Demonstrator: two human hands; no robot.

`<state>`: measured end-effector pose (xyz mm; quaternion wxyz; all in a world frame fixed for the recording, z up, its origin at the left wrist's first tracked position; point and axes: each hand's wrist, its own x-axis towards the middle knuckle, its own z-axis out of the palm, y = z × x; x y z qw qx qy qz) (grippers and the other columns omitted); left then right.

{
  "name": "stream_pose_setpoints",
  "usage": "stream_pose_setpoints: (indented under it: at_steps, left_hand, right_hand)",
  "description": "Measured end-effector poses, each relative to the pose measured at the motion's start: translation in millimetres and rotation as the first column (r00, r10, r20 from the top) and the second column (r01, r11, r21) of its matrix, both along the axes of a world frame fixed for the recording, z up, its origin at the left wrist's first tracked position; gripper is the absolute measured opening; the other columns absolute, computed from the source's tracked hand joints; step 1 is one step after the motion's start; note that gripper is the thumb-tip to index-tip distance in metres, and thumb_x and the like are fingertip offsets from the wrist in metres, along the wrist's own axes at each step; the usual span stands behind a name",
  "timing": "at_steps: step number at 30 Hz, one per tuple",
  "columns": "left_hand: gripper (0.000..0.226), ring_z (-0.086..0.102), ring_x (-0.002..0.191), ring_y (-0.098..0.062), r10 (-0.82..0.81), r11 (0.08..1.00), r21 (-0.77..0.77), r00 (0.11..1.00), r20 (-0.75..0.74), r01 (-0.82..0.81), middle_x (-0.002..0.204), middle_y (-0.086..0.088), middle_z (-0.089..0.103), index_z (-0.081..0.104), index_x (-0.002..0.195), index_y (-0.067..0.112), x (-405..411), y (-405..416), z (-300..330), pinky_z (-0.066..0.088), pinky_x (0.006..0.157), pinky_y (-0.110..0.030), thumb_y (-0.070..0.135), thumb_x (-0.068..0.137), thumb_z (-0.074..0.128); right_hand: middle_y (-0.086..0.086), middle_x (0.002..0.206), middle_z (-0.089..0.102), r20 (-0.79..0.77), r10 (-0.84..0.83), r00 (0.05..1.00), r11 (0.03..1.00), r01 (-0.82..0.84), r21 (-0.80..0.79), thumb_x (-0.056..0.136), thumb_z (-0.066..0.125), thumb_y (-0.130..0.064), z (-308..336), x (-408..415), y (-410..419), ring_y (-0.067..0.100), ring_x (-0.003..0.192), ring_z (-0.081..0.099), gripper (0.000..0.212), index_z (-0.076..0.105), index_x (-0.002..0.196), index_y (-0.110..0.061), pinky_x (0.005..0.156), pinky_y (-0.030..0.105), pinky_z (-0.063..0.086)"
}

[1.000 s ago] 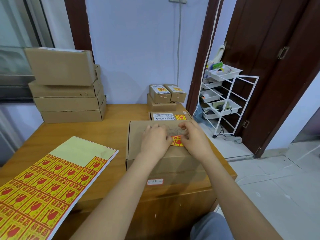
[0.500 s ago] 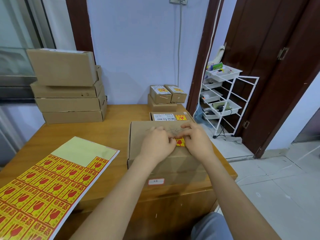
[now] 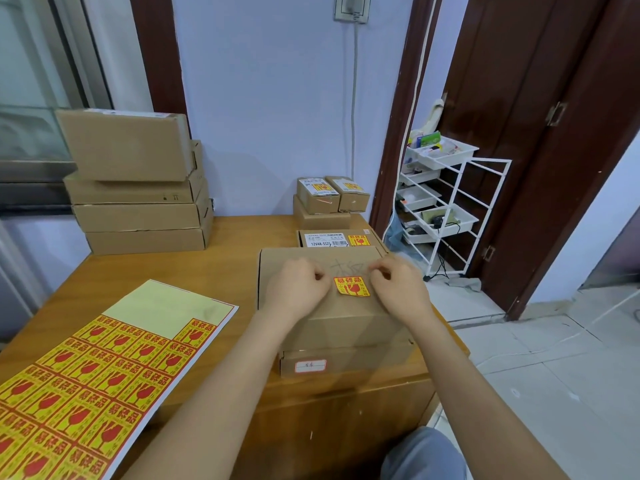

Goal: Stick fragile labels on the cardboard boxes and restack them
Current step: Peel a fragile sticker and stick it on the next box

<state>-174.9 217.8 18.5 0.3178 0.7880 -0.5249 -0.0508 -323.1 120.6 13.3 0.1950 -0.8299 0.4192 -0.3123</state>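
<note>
Both hands have drawn apart vs the earlier frames, uncovering the fragile label that they hid before; it now lies flat on the box top. L to R: label sheet (image 3: 93, 368) lies on the table (image 3: 214, 244) near-left, yellow/red stickers w/ broken-glass icon and Chinese text, top part peeled to bare backing. Far-left, stack of plain boxes (image 3: 138, 188), no stickers visible on them. Left hand (image 3: 298, 289) rests on the box top just left of the sticker, fingers curled in, holding nothing that I can see. Fragile label (image 3: 351, 286) sits mid-top of the cardboard box (image 3: 329, 313), slightly tilted, reads 易碎品; faint handwriting above it, unreadable. Right hand (image 3: 398, 289) sits just right of the label, fingers curled, thumb and finger look pinched tog.; can't tell if anything is in them. Box rests on a lower box w/ small white tag (image 3: 310, 366), illegible. Behind: labelled box (image 3: 337, 239), print reads "12V4A-5525", plus small labelled boxes (image 3: 330, 197). Far right, white rack (image 3: 450, 202). Judgement: box prob. light, stiff walls, lid may flex; grip by both short sides to restack. Sticker thin, tacky; needs a rub-down only.
</note>
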Motion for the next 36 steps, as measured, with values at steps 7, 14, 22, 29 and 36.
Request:
stream_pose_setpoints:
  at_steps: [7, 14, 22, 29, 36]
  left_hand:
    - [0.052, 0.05, 0.107, -0.021, 0.1, 0.989, 0.087, 0.968, 0.23, -0.123, 0.107, -0.001, 0.06, 0.06, 0.1, 0.016, -12.6, -14.0, 4.9, 0.044, 0.076, -0.033, 0.064, 0.083, 0.049]
    - [0.051, 0.04, 0.114, -0.019, -0.008, 0.994, 0.109, 0.989, 0.145, -0.008, 0.113, 0.0, 0.052, 0.055, 0.108, 0.016, -8.1, -7.6, -1.2, 0.042, 0.086, -0.032, 0.059, 0.08, 0.059]
    - [0.027, 0.039, 0.116, -0.015, -0.121, 0.992, 0.01, 0.984, -0.134, 0.123, 0.113, 0.006, 0.051, 0.052, 0.113, 0.024, -1.8, 5.2, -0.3, 0.037, 0.09, -0.028, 0.026, 0.088, 0.062]
    - [0.051, 0.033, 0.123, -0.018, -0.06, 0.995, 0.087, 0.988, 0.141, 0.048, 0.131, 0.003, 0.047, 0.042, 0.134, 0.027, -11.8, -3.8, -5.4, 0.038, 0.092, -0.032, 0.053, 0.091, 0.046]
    - [0.033, 0.048, 0.111, -0.021, 0.017, 0.999, -0.051, 0.999, -0.051, -0.02, 0.122, -0.006, 0.054, 0.048, 0.126, 0.012, -6.8, -7.2, -3.0, 0.043, 0.088, -0.032, 0.007, 0.094, 0.042]
  right_hand:
    - [0.001, 0.13, 0.041, -0.342, -0.034, 0.939, 0.997, 0.009, -0.074, 0.085, 0.047, -0.06, -1.8, 9.8, 1.3, 0.023, 0.121, 0.03, 0.058, 0.049, 0.128, -0.022, 0.099, 0.037, 0.032]
    - [0.0, 0.132, 0.042, -0.303, 0.094, 0.948, 0.995, -0.096, 0.011, 0.092, 0.051, -0.043, 1.1, 1.2, -2.6, 0.021, 0.124, 0.029, 0.047, 0.046, 0.134, -0.024, 0.103, 0.036, 0.028]
    - [0.002, 0.131, 0.048, -0.178, 0.133, 0.975, 0.991, -0.129, 0.032, 0.095, 0.044, -0.017, -1.3, -2.5, -6.0, 0.023, 0.121, 0.035, 0.041, 0.046, 0.136, -0.023, 0.105, 0.038, 0.031]
    - [-0.003, 0.13, 0.043, -0.331, 0.015, 0.944, 0.995, -0.048, -0.091, 0.092, 0.042, -0.052, -3.1, 7.3, 1.9, 0.022, 0.123, 0.032, 0.048, 0.04, 0.138, -0.039, 0.1, 0.039, 0.033]
    - [0.001, 0.126, 0.05, -0.202, -0.002, 0.979, 0.996, -0.016, -0.087, 0.093, 0.044, -0.012, -5.7, 7.2, 0.6, 0.023, 0.119, 0.038, 0.043, 0.05, 0.134, -0.025, 0.096, 0.036, 0.036]
